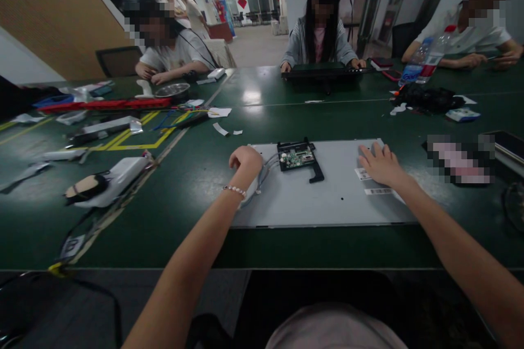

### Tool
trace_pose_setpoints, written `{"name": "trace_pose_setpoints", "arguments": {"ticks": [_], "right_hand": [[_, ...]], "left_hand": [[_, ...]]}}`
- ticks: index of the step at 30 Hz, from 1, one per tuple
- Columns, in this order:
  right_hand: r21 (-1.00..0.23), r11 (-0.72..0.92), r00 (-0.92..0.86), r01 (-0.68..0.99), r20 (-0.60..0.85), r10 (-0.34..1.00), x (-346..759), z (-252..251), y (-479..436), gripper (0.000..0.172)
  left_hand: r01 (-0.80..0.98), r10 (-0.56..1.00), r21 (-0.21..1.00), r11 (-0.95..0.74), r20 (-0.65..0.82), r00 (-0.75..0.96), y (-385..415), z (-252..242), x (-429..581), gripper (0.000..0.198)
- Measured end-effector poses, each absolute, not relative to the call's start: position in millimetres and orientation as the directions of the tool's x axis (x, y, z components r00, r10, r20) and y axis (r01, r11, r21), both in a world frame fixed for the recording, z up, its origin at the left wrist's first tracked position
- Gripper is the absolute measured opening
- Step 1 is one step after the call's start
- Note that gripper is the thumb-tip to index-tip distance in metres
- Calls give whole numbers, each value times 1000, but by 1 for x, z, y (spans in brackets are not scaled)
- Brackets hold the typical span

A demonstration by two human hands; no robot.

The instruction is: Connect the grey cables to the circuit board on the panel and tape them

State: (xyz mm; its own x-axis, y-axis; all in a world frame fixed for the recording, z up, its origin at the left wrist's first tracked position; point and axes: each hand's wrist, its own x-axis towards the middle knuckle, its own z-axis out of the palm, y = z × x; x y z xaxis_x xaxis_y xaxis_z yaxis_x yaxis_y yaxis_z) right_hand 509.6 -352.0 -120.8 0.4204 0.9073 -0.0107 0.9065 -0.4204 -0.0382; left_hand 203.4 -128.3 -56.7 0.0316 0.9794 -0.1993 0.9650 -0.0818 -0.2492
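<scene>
A flat light-grey metal panel [319, 207], looking like the back of a display, lies on the green table in front of me. On it sits a small green circuit board [298, 158] in a black bracket, with a black hooked arm [316, 173] at its right. Grey cables [266, 169] run from the board's left side towards my wrist. My left hand [246, 161], with a beaded bracelet, is at the panel's left edge, its fingers curled; what they hold, if anything, is hidden. Flat on the panel's right side, my right hand [380, 164] spreads its fingers beside white labels [377, 191].
At left lie a white device [118, 180] with a black strap, loose strips and red bars [118, 104]. Bottles [436, 57], black cables [426, 99] and a phone [458, 161] are at right. Across the table sit several people, one holding a long black part [327, 73].
</scene>
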Motion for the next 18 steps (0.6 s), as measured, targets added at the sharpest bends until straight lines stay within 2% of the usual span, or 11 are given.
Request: {"name": "trace_pose_setpoints", "arguments": {"ticks": [2,7,13,18], "right_hand": [[-40,-420,419,907,-22,908,509,-119,-351,59],[-62,-434,429,899,-88,899,510,-117,-349,61],[-59,-432,427,900,-70,901,508,-117,-349,60],[-39,-426,425,904,-18,905,505,-119,-351,58]], "left_hand": [[955,989,-294,-51,-150,6,-138,-61,206,29],[976,998,-219,-11,-65,-4,-148,-60,207,44],[969,999,-245,-22,-31,15,-150,-62,206,48],[949,995,-301,-91,-67,74,-147,-62,205,47]]}}
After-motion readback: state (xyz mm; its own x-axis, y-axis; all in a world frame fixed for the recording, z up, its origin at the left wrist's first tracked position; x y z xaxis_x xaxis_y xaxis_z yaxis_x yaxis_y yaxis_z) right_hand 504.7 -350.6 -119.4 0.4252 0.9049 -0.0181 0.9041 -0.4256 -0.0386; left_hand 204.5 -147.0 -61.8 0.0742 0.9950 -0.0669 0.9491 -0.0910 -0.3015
